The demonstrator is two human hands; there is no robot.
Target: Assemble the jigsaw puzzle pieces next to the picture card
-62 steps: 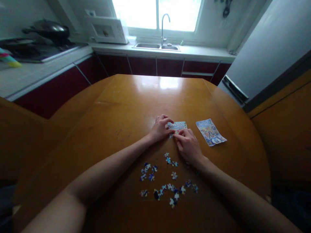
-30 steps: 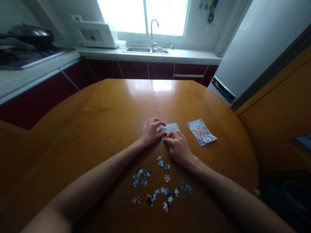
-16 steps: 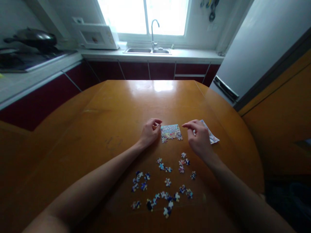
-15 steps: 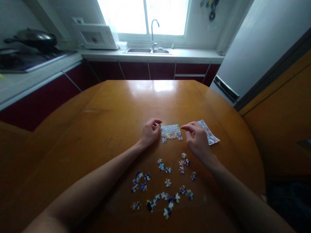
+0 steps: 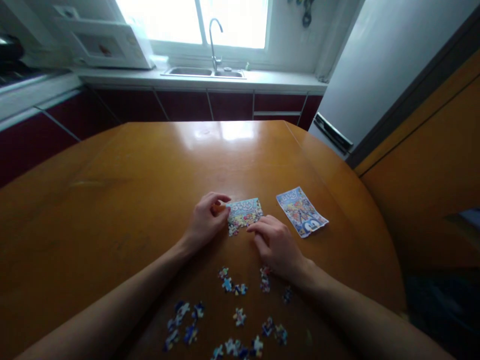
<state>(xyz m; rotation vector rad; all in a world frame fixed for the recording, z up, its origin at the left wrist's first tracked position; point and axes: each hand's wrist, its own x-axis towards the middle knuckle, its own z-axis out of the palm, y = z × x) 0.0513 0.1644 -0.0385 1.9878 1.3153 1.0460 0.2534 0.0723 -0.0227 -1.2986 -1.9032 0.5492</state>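
A partly joined jigsaw puzzle [image 5: 245,211] lies flat on the wooden table, its lower edge uneven. My left hand [image 5: 208,220] is curled at its left side, with the thumb on the edge and the index finger by the upper corner. At the puzzle's lower right, my right hand [image 5: 277,245] has its fingers drawn together, the tips by the uneven edge. Whether a piece is between them is hidden. Nearer to me lie loose puzzle pieces: a curved row [image 5: 227,284], a pair [image 5: 265,279] by my right wrist, and a single piece [image 5: 239,316].
A creased picture sheet [image 5: 302,215] lies right of the puzzle. More loose pieces [image 5: 190,333] are at the near left and along the bottom [image 5: 232,346]. Past the wooden table [image 5: 168,160] stand a counter with a sink [image 5: 191,71], a microwave [image 5: 108,47] and a fridge [image 5: 360,65].
My right hand has moved from the puzzle's upper right side to its lower right edge, uncovering the picture sheet. My left hand stays at the left side. The view has shifted to the right.
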